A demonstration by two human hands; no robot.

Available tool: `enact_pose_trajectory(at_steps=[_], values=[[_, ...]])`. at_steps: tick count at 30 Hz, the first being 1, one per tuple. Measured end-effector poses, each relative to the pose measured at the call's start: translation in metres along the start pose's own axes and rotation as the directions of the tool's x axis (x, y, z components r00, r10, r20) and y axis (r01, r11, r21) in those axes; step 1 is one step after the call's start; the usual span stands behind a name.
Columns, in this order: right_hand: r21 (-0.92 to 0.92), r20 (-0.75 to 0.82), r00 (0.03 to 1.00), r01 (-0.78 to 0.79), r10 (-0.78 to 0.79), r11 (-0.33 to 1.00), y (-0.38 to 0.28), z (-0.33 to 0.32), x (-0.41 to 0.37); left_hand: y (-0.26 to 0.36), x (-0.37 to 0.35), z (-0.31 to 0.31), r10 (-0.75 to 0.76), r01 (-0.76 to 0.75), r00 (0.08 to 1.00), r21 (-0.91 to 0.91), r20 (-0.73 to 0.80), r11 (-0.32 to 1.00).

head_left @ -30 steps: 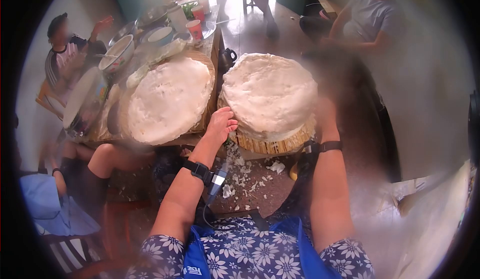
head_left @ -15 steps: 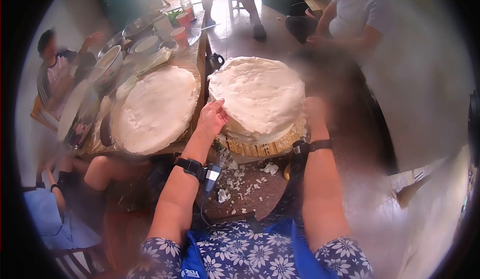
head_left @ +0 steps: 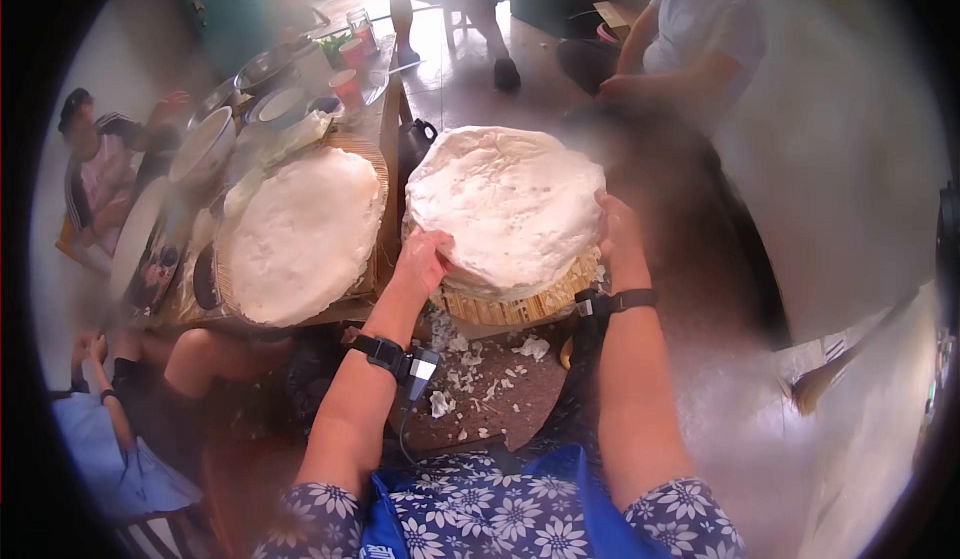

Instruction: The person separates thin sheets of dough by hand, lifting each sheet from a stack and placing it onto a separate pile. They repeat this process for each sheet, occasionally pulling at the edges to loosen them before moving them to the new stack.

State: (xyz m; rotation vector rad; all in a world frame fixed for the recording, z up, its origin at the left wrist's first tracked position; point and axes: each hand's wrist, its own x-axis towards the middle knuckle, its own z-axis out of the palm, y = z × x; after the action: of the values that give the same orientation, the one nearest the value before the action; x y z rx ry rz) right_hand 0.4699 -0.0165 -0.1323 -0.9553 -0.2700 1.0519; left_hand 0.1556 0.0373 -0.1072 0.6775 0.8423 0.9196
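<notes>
A thick, round, white dough-like slab [head_left: 505, 204] lies over a round stalk mat [head_left: 515, 309] in front of me. At its near left edge, my left hand [head_left: 427, 259] is closed on the rim, the thumb on top. My right hand [head_left: 622, 227] grips the right edge, its fingers partly hidden behind the slab. The slab's underside and how far it is off the mat cannot be made out. White crumbs and flakes [head_left: 490, 379] are scattered on the brown surface below.
A similar round white slab [head_left: 305, 234] rests on another mat on the table to the left. Bowls [head_left: 205, 144], red cups [head_left: 346, 87] and a dark jug [head_left: 415, 144] stand farther back. Seated people are at the left, the back and the far right [head_left: 700, 44].
My left hand, earlier beside the slab with fingers extended, has closed on its near left edge. The right hand is now on the right edge, and the slab has shifted and tilted slightly.
</notes>
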Motion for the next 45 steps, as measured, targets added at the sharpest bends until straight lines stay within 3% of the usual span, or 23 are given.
enact_pose_trajectory(at_steps=[3,6,9,11,14,18,22,23,25,29,31,33,36,39,42,45], values=[[-0.058,0.010,1.000,0.017,-0.017,0.998,-0.012,0.024,-0.029,-0.002,-0.005,-0.009,-0.014,0.014,1.000,0.004,0.002,1.000],[-0.175,0.115,0.988,0.124,-0.105,0.977,-0.003,0.003,-0.013,-0.001,-0.006,0.000,0.033,-0.033,0.999,-0.011,0.016,0.999],[-0.165,0.111,0.994,0.031,-0.013,0.986,-0.006,0.005,-0.012,0.003,-0.003,-0.004,0.082,-0.080,0.996,-0.048,0.043,0.996],[-0.036,0.125,0.991,-0.050,0.054,0.998,-0.007,0.005,-0.012,0.011,-0.010,0.000,0.092,-0.091,0.995,-0.026,0.044,0.995],[-0.150,0.181,0.983,-0.006,0.033,0.989,-0.014,0.011,-0.015,0.021,-0.029,0.005,0.061,-0.061,0.998,-0.007,0.034,0.998],[-0.134,0.226,0.972,-0.033,0.063,0.990,-0.016,0.020,-0.023,0.031,-0.045,0.003,0.132,-0.134,0.988,0.035,0.075,0.990],[-0.043,0.354,0.935,0.035,-0.017,0.998,-0.025,0.057,-0.056,0.062,-0.061,-0.016,0.187,-0.196,0.980,0.140,0.072,0.971],[-0.007,0.393,0.919,0.046,-0.039,0.999,-0.025,0.073,-0.066,0.078,-0.072,-0.021,0.239,-0.248,0.965,0.077,0.112,0.966],[0.064,0.464,0.882,0.056,-0.079,0.996,-0.019,0.111,-0.095,0.109,-0.091,-0.038,0.342,-0.338,0.923,-0.051,0.177,0.940],[0.032,0.607,0.795,-0.027,0.002,0.999,0.006,0.186,-0.144,0.181,-0.115,-0.103,0.482,-0.485,0.873,0.027,0.074,0.874],[-0.030,0.631,0.770,-0.106,0.101,0.994,0.027,0.212,-0.156,0.214,-0.113,-0.145,0.539,-0.540,0.841,0.031,0.030,0.841],[-0.108,0.565,0.805,-0.145,0.180,0.984,0.058,0.238,-0.171,0.240,-0.104,-0.188,0.567,-0.566,0.823,0.052,-0.007,0.823],[-0.092,0.544,0.795,-0.261,0.268,0.961,0.109,0.269,-0.200,0.249,-0.094,-0.250,0.547,-0.533,0.816,0.124,-0.188,0.837],[-0.112,0.491,0.807,-0.315,0.328,0.943,0.153,0.274,-0.208,0.241,-0.088,-0.292,0.441,-0.391,0.850,0.218,-0.286,0.894],[-0.146,0.433,0.832,-0.314,0.346,0.938,0.165,0.275,-0.208,0.241,-0.082,-0.305,0.360,-0.329,0.919,0.190,-0.160,0.925],[-0.130,0.436,0.848,-0.270,0.300,0.954,0.161,0.279,-0.214,0.248,-0.074,-0.302,0.410,-0.380,0.903,0.214,-0.124,0.900]])
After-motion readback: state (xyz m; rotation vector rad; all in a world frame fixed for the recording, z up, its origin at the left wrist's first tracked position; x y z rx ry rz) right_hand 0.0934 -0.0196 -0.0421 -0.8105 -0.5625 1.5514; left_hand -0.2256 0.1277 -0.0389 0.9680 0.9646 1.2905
